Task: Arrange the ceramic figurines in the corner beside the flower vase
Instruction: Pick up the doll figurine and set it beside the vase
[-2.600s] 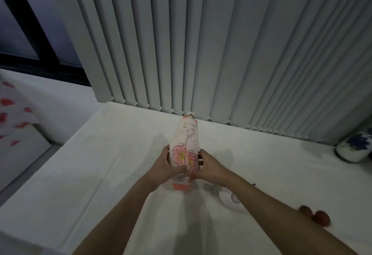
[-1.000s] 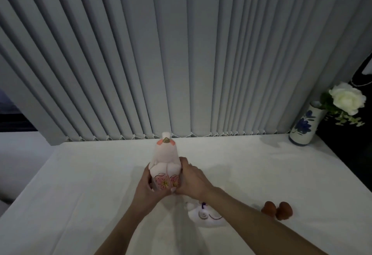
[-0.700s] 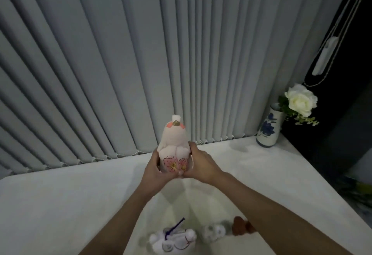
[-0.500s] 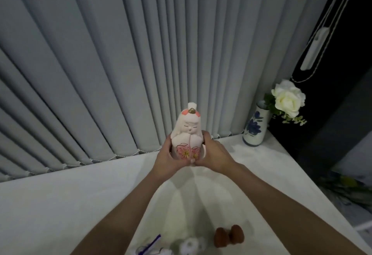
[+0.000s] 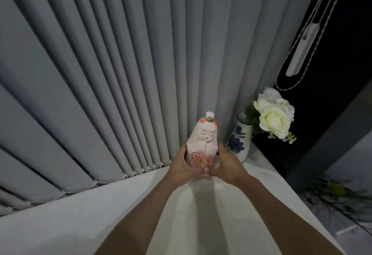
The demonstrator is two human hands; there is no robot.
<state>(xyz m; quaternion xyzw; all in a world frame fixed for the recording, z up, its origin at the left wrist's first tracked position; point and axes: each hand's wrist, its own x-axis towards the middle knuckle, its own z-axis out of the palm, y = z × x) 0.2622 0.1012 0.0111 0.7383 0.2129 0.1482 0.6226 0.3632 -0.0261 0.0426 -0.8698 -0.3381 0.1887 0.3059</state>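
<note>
A pale pink ceramic doll figurine (image 5: 203, 142) with painted flowers on its front stands upright, its face towards me. My left hand (image 5: 180, 166) and my right hand (image 5: 227, 165) clasp its lower half from both sides, just above the white surface (image 5: 100, 218). Its base is hidden behind my fingers. Directly to its right, in the corner, stands a white vase (image 5: 240, 144) with blue flower painting, holding a white rose (image 5: 274, 114). No other figurine shows in this view.
Grey vertical blinds (image 5: 120, 73) hang close behind the figurine, with a beaded chain along their bottom. A dark wall with a white blind wand and cords (image 5: 302, 51) rises at the right. The surface's right edge drops off past the vase, with foliage (image 5: 338, 196) below.
Both hands have carried the figurine right and farther back, until it is next to the vase. The small figurines and brown pieces near the front have dropped out of view.
</note>
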